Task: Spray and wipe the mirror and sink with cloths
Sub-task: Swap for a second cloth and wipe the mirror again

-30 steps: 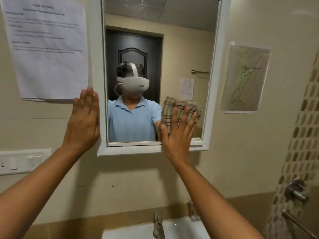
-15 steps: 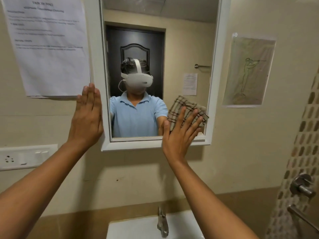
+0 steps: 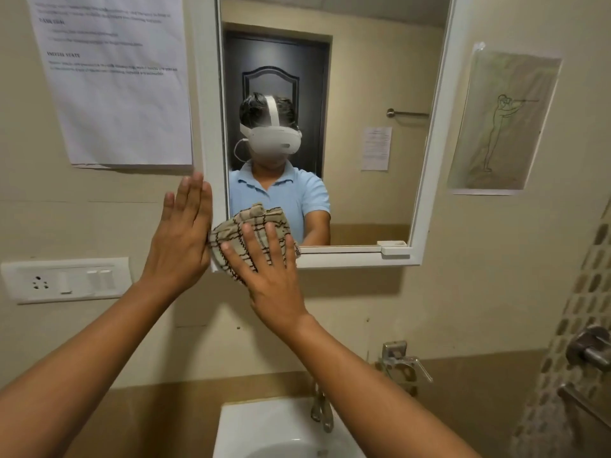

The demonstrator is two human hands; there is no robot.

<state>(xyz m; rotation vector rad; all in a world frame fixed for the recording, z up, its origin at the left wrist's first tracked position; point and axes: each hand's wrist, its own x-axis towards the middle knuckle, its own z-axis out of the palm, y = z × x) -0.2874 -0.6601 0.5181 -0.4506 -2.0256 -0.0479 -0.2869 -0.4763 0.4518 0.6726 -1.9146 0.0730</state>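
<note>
Right hand (image 3: 268,276), fingers spread, presses the checked cloth (image 3: 244,233) to the mirror's (image 3: 363,193) lower left corner; left hand (image 3: 180,236), flat, braces the frame (image 3: 206,94); the unpinched cloth may slip into the sink (image 3: 264,424).

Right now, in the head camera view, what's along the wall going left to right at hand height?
Switch plate → left hand flat by the mirror frame → checked cloth under the right hand → line drawing → spotted tiles.
</note>
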